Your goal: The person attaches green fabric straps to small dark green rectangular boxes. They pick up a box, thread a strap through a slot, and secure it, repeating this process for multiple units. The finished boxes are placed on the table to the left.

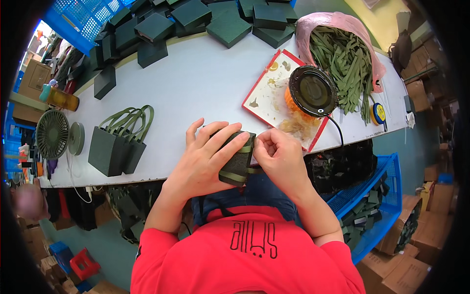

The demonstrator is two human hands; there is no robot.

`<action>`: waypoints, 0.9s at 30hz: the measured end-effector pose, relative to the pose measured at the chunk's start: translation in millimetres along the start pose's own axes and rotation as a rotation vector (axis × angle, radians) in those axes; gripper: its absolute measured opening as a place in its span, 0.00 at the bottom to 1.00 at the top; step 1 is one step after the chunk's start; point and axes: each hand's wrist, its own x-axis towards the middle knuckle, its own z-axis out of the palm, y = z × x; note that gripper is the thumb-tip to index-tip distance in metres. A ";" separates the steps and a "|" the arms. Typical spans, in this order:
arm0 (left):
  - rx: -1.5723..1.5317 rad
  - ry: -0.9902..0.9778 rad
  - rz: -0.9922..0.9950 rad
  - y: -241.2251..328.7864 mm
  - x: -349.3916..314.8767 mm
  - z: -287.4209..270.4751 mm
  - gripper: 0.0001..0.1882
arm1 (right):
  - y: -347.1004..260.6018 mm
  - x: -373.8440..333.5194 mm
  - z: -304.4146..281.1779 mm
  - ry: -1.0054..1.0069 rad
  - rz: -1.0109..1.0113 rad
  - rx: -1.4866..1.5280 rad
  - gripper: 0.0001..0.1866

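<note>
Spread over the top of a small dark green box [240, 160], my left hand [208, 154] steadies it at the table's near edge. Green ribbon [232, 177] runs along the sides of this box. At its right edge my right hand [281, 157] is closed in a pinch; the fingers hide whatever lies between them. To the left stand several finished-looking dark green boxes [110, 151] with looped ribbon handles [128, 117]. A round black-topped pot with an orange body [313, 90] sits on a red-edged white board [264, 95] smeared with yellowish residue, beyond my right hand.
Many dark green boxes [228, 29] are heaped along the far edge. A pink plastic bag [313, 22] holds cut green ribbons [340, 61]. A tape measure [378, 113] lies at right, a small fan [52, 134] at left. Below right is a blue crate [391, 196]; a cord [339, 128] trails from the pot.
</note>
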 end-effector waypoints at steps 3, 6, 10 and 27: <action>-0.033 0.011 -0.002 -1.0 -0.1 1.7 0.48 | 4.6 -2.4 1.6 0.020 -0.008 0.073 0.05; -0.070 0.037 0.012 -2.3 -0.4 3.5 0.49 | -0.7 -5.8 0.9 0.016 0.055 0.151 0.05; -0.077 0.047 0.018 -3.1 2.1 4.5 0.50 | 9.7 -8.0 3.1 0.096 -0.022 0.078 0.05; 0.109 0.099 -0.139 -25.0 -12.9 -6.3 0.47 | 27.7 -35.2 -21.3 0.146 -0.082 0.305 0.11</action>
